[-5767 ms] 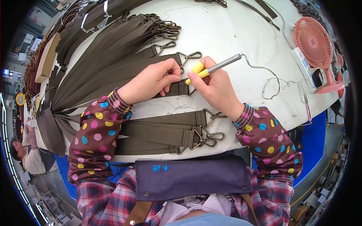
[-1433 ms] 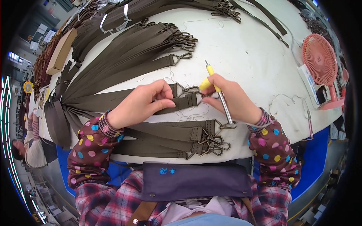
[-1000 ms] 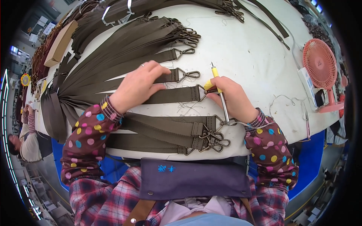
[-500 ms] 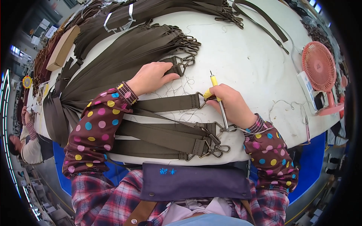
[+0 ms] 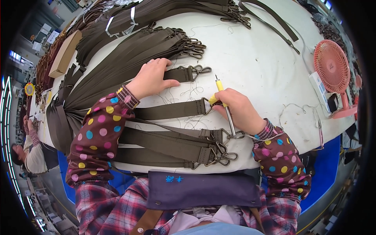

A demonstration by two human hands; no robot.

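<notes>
My left hand (image 5: pixel 149 79) rests on a pile of dark olive webbing straps (image 5: pixel 103 72). Its thumb and fingers are spread, with one strap end (image 5: pixel 178 74) between them, tipped with a metal ring and snap hook (image 5: pixel 201 69). In my closed right hand (image 5: pixel 241 107) is a slim yellow-and-metal pen-like tool (image 5: pixel 219 85), thin tip pointing away from me. A small yellow piece (image 5: pixel 212 99) shows at the fingertips; its kind is unclear. Beside it lies another strap's metal ring (image 5: pixel 206 106). Nearer me, several strap ends with hooks (image 5: pixel 225 156) overlap.
A second strap bundle (image 5: pixel 156 15) tied with white bands lies at the back. A pink fan (image 5: pixel 331 66) and white power strip (image 5: pixel 319 88) stand at the right. Loose threads (image 5: pixel 192 94) litter the white table (image 5: pixel 258 51). A cardboard box (image 5: pixel 65 54) sits far left; another person (image 5: pixel 35 156) is beyond.
My left hand has slid back to the left and opened from the strap end, whose ring and hook now lie out flat to the right. My right hand has barely moved.
</notes>
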